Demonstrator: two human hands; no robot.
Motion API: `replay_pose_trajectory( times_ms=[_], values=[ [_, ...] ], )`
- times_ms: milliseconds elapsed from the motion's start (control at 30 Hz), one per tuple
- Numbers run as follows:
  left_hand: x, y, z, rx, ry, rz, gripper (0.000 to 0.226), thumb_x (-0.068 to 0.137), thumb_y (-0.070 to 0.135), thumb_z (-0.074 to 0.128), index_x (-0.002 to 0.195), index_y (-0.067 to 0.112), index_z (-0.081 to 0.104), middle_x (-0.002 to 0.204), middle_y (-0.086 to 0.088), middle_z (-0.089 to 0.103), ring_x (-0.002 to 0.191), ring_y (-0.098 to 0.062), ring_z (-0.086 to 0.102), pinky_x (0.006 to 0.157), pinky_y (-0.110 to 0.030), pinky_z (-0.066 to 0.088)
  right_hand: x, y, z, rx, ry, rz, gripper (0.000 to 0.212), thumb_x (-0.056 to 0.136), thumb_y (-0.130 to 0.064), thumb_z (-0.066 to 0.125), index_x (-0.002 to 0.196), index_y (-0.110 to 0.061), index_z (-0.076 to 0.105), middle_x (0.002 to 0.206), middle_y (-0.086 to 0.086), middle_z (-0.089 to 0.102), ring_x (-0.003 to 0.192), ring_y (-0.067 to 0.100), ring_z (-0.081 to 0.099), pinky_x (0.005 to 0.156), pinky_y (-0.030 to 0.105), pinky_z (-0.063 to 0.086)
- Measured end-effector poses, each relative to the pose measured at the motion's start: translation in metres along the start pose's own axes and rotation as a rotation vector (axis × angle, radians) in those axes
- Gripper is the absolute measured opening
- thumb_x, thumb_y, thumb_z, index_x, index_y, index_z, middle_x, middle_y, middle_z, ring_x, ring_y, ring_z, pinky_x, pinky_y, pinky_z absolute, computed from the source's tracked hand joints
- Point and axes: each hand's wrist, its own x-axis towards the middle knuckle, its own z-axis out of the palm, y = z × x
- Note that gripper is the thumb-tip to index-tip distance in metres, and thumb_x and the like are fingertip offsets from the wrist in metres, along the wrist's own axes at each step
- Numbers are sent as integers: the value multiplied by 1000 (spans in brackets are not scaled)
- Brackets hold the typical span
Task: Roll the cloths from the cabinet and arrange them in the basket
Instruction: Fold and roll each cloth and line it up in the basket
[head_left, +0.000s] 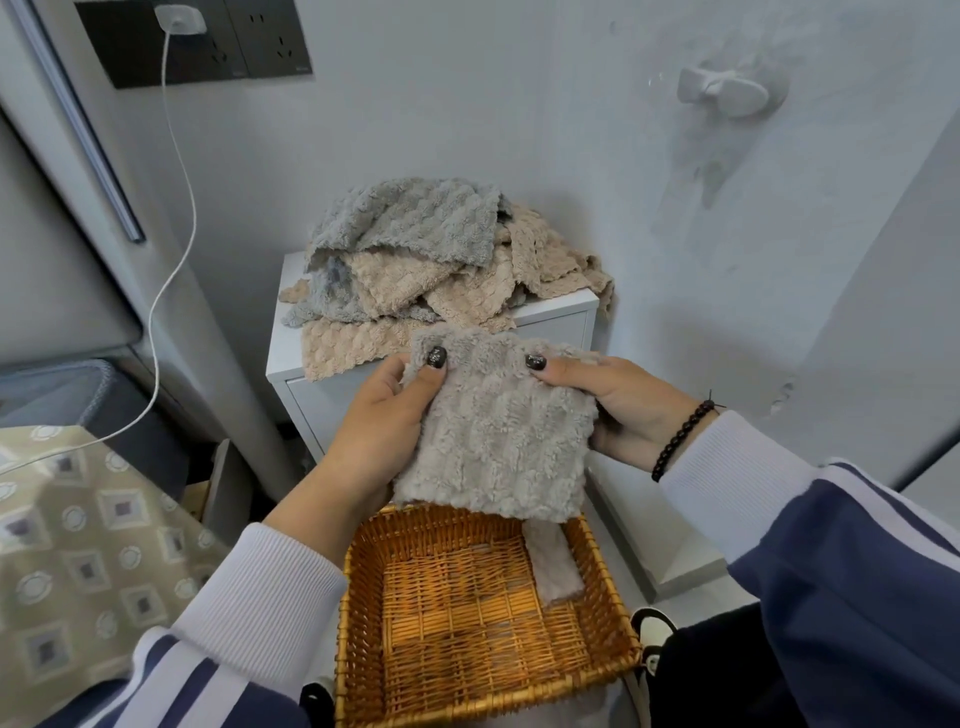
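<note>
Both my hands are up over the basket (363, 613) w/ one grey cloth (493, 431) stretched btwn them. My left hand (379, 415) grips the cloth's left edge, thumb (434, 364) pressed on the front near the top corner, other fingers curled behind it where I can't see them. My right hand (618, 405) pinches the right edge the same way, thumb on the front at the top, rest of the fingers tucked behind the fabric. Cloth hangs flat-ish, not rolled yet, its bottom edge just above the basket's far rim. The wicker basket sits low in front of me; one small pale cloth piece (553, 571) lies inside along its right wall, bottom otherwise bare weave. Behind, the rest of the cloths (415, 265), grey and beige, sit in a loose heap on top of the white cabinet (550, 322), a few draping over its front and right edge. Beaded bracelet (680, 441) on my right wrist. On the left, a white cable (174, 208) runs down from a plug in the dark wall socket (197, 41), and a patterned fabric surface (78, 545) shows at lower left.
</note>
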Motion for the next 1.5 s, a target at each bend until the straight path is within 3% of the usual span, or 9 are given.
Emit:
replay_pose_trajectory(
  times_ms=[100, 233, 333, 467, 733, 933, 1167, 1367, 1500],
  values=[
    [2, 3, -5, -80, 59, 15, 18, 99, 19, 50, 114, 27, 56, 85, 5, 76, 73, -11, 73, 54, -20, 55, -1, 5, 10, 9, -103, 82, 58, 68, -18, 70, 123, -3, 60, 123, 17, 64, 114, 31, 61, 96, 47, 50],
    [3, 6, -14, -102, 108, 28, 31, 98, 13, 52, 127, 22, 52, 91, 1, 76, 78, -17, 73, 60, -27, 59, 0, 1, 13, -69, -132, 73, 33, 83, -7, 63, 115, -2, 60, 113, 14, 69, 94, 22, 69, 83, 34, 57],
    [2, 8, -16, -85, 115, 42, 31, 98, 11, 52, 126, 21, 52, 91, -2, 76, 78, -18, 73, 63, -29, 59, 4, -2, 12, -88, -109, 51, 31, 90, -2, 57, 121, -2, 57, 117, 16, 67, 100, 24, 67, 83, 32, 57],
    [-2, 12, -19, -92, 136, -1, 17, 96, 20, 56, 111, 12, 55, 92, -6, 74, 83, -22, 71, 86, -46, 55, 3, -3, 14, -127, -142, 44, 24, 90, -1, 56, 113, -4, 62, 110, 14, 70, 94, 22, 69, 81, 30, 58],
    [-10, 16, -32, -198, 201, -68, 15, 99, 14, 50, 107, 12, 61, 100, -8, 74, 102, -31, 67, 99, -54, 47, 1, -5, 27, -131, -166, 35, 17, 88, 2, 55, 101, -6, 64, 90, 9, 73, 76, 16, 71, 68, 25, 59],
    [-19, 16, -44, -135, 71, -238, 29, 95, 32, 54, 112, 11, 67, 114, -12, 71, 111, -32, 65, 103, -54, 44, 3, -3, 37, -68, -147, 15, 21, 89, 0, 55, 108, -3, 62, 106, 16, 70, 84, 21, 71, 76, 29, 58],
    [-31, 12, -59, -81, -60, -273, 39, 73, 23, 65, 108, 6, 67, 116, -22, 67, 99, -32, 64, 79, -37, 56, 3, 2, 38, -44, -180, 72, 26, 89, -10, 56, 113, -2, 60, 115, 18, 68, 90, 22, 71, 77, 30, 59],
    [-39, 9, -67, -142, -133, -302, 47, 76, 16, 59, 122, 8, 60, 113, -15, 70, 92, -24, 71, 80, -38, 55, -2, 5, 35, -11, -323, 122, 44, 79, -12, 58, 122, -2, 55, 120, 18, 65, 102, 26, 68, 81, 33, 58],
    [-41, 9, -71, -189, -160, -280, 46, 80, 11, 55, 126, 13, 59, 123, -19, 65, 105, -32, 64, 84, -42, 49, -3, 5, 29, 100, -414, 117, 65, 60, -9, 82, 120, 0, 58, 122, 22, 63, 104, 31, 67, 76, 34, 58]
  ],
)
